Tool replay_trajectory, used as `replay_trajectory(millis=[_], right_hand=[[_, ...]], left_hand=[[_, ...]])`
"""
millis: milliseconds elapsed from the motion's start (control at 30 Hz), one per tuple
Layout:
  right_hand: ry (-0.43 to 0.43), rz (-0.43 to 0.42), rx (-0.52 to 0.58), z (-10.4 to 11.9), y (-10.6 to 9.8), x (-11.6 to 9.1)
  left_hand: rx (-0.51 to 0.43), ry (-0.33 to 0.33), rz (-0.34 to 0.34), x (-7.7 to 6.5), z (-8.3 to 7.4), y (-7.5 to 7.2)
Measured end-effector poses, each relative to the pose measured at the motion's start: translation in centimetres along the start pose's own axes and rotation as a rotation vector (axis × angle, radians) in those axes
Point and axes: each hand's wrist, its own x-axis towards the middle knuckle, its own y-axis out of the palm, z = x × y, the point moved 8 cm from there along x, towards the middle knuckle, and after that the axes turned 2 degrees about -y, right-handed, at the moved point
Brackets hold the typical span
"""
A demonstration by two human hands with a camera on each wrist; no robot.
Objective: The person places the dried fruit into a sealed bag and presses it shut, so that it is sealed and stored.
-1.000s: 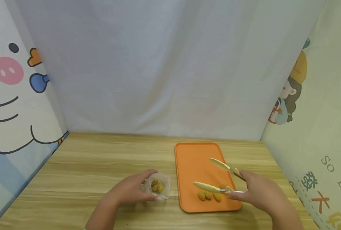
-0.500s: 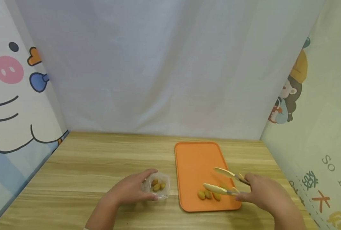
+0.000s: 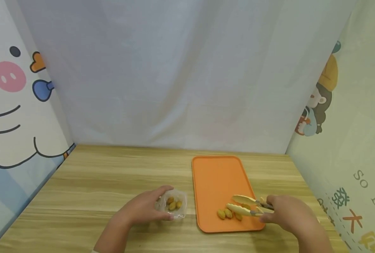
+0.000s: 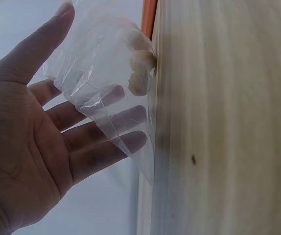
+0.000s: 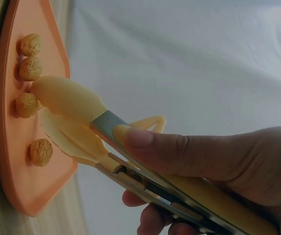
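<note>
My left hand [image 3: 144,207] curves around a clear plastic bag [image 3: 180,195], thumb on the near side and fingers beyond. Several small tan, nut-like pieces [image 3: 172,205] lie inside the bag. In the left wrist view the fingers spread behind the bag [image 4: 94,68], its mouth toward the palm. My right hand [image 3: 287,214] grips tongs [image 3: 241,210] with cream scalloped ends and metal arms. They are parted low over the orange tray [image 3: 216,175], around the pieces at its near right. In the right wrist view one tip overlaps a wrinkled round piece [image 5: 28,105]; others lie nearby.
The tray lies lengthwise on a wood-grain table [image 3: 111,172], right of the bag. A pale curtain [image 3: 175,77] hangs behind the table. Printed cloth panels stand at the left [image 3: 23,123] and right [image 3: 342,123].
The tongs have come down toward the tray pieces and their ends have drawn closer together. A piece in the bag has shifted right. The left hand has stayed put.
</note>
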Motion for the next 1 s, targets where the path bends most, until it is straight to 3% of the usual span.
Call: replay_trajectory(millis=[1000], right_hand=[[-0.045,-0.091,-0.016,1.2,-0.6,0.4]], left_hand=[[0.005,-0.004,0.02,1.0,0.7,-0.2]])
